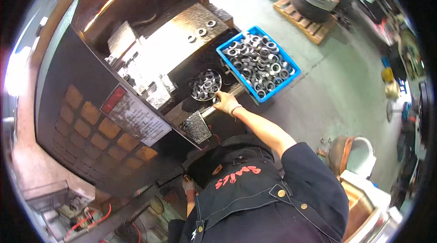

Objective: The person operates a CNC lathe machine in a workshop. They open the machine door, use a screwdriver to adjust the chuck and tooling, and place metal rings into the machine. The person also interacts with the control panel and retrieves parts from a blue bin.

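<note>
- Pinching one ring (215, 100), your right grip (221, 102) is nearly closed around it, just beside the bowl (221, 80); a slick surface or slack hold could let it drop.
- Your left grip (188, 184) sits low by your side; I cannot tell what it holds.
- The bowl, piled with rings (205, 83), could tip if your wrist catches it.
- Beyond, the heaped blue crate (281, 88) could shed rings if bumped.
</note>
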`<state>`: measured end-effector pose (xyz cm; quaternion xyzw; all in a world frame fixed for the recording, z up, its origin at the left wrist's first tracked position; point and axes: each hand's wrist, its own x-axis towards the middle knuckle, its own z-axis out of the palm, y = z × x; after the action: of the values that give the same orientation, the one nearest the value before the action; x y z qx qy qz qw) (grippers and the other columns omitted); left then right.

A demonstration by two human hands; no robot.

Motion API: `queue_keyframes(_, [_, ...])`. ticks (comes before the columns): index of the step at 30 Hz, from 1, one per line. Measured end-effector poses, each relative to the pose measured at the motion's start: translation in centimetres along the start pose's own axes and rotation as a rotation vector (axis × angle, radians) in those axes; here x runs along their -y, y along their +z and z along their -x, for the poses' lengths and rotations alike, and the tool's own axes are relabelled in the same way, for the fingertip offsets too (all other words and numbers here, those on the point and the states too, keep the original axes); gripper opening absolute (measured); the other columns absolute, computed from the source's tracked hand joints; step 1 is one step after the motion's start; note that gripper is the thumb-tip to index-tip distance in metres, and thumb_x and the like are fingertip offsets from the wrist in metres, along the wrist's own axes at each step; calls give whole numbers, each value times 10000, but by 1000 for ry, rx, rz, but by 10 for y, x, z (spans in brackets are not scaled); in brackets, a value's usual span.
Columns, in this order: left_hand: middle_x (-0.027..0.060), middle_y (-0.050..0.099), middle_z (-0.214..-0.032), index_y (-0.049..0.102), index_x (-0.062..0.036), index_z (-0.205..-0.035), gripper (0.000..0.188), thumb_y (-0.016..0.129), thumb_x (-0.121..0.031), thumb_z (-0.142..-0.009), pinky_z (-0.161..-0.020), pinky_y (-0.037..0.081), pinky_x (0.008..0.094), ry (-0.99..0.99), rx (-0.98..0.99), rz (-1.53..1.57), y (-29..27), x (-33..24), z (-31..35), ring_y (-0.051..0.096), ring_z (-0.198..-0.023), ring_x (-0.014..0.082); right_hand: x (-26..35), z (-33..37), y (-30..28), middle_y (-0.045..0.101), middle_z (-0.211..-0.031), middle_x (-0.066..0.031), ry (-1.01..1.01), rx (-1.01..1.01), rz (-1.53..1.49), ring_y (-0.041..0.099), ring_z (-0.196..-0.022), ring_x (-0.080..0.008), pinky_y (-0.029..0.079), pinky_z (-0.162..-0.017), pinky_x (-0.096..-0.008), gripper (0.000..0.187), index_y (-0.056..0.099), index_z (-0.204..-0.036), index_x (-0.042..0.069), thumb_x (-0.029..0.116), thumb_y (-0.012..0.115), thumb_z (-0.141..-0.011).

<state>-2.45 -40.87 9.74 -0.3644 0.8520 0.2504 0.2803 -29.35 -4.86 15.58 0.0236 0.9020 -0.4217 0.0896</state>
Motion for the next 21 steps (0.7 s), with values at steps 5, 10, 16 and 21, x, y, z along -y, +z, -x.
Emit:
queue_keyframes(5, [173,535,-1109,427,-3,-1196,590,652,-196,-686,-837,419,330,-226,-118,905,61,90,7,510,-1039,296,-12,-48,4,560,-1018,-94,-97,111,336,520,-989,-259,424,-837,-359,492,546,-1070,182,390,678,-644])
queue_keyframes(10, [193,546,-1067,419,24,-1190,633,647,-254,-669,-835,406,336,-158,-318,177,95,30,106,526,-994,325,-15,-64,26,567,-912,-65,-280,52,510,542,-893,-230,437,-752,-356,401,546,-934,141,370,686,-637])
queue_keyframes(16, [213,559,-1014,475,-4,-1110,508,555,-129,-624,-798,415,355,-163,-366,385,126,44,114,532,-973,349,-20,-72,26,539,-930,-57,-379,15,461,509,-914,-219,396,-757,-364,414,554,-924,132,330,716,-598])
queue_keyframes(21, [225,563,-988,490,-11,-1087,411,540,-149,-703,-778,424,378,-85,-265,137,97,-57,146,533,-948,371,-16,-87,31,524,-931,-51,-334,2,515,500,-923,-218,393,-741,-373,374,567,-905,118,301,701,-608])
